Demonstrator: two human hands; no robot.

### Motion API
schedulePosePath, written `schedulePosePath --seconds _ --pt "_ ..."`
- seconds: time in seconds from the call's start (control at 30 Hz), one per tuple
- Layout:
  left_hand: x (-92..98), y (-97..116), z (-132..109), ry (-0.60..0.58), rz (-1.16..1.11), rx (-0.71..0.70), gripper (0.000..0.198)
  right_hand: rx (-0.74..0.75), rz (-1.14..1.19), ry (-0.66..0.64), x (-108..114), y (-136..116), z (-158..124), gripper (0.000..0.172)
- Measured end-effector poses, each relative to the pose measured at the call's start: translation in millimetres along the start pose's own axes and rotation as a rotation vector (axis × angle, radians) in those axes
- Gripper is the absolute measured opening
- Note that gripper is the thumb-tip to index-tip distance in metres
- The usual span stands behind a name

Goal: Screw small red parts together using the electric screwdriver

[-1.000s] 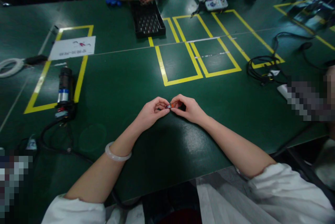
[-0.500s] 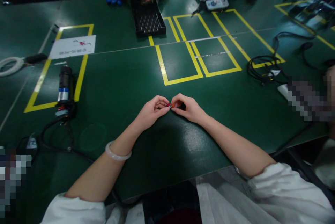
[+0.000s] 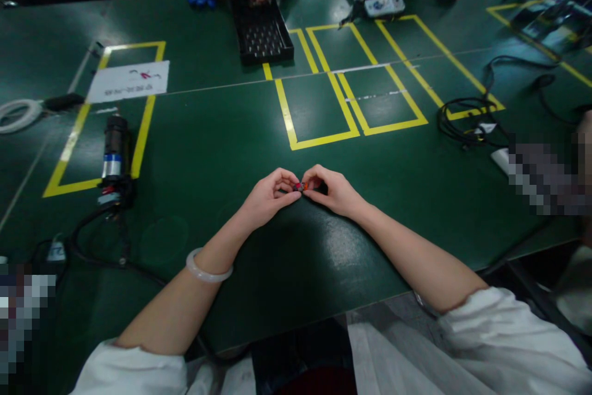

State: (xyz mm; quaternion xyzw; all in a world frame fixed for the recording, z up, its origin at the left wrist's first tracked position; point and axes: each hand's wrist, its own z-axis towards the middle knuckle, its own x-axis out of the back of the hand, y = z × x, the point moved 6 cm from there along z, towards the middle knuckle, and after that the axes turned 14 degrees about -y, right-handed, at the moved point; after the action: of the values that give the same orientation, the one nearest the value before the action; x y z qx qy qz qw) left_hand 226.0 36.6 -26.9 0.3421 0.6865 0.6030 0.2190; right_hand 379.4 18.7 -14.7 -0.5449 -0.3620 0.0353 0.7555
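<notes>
Centrally, near the table's (image 3: 194,154) front edge, left hand (image 3: 268,199) and right hand (image 3: 333,190) pinch a tiny orange part (image 3: 301,186) (long axis sideways), equally near.

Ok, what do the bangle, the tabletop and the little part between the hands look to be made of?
Bangle: pale, translucent and glossy, likely jade, glass or resin. Tabletop: dark green, smooth sheet with soft glare, probably a rubber or vinyl mat. Small part, pinched by left hand and right hand: red-orange with a silvery end, perhaps plastic and metal; too small to tell.
</notes>
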Motion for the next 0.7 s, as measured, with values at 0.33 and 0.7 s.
schedulePosePath --seconds 0.33,0.7 --pt "2.5 1 1 -0.037 -0.025 0.015 0.035 -0.034 0.084 0.005 0 4 -1 0.012" --pt "171.0 13 -89 0.534 0.937 0.320 0.063 -0.050 0.124 0.015 0 11 0 0.012"
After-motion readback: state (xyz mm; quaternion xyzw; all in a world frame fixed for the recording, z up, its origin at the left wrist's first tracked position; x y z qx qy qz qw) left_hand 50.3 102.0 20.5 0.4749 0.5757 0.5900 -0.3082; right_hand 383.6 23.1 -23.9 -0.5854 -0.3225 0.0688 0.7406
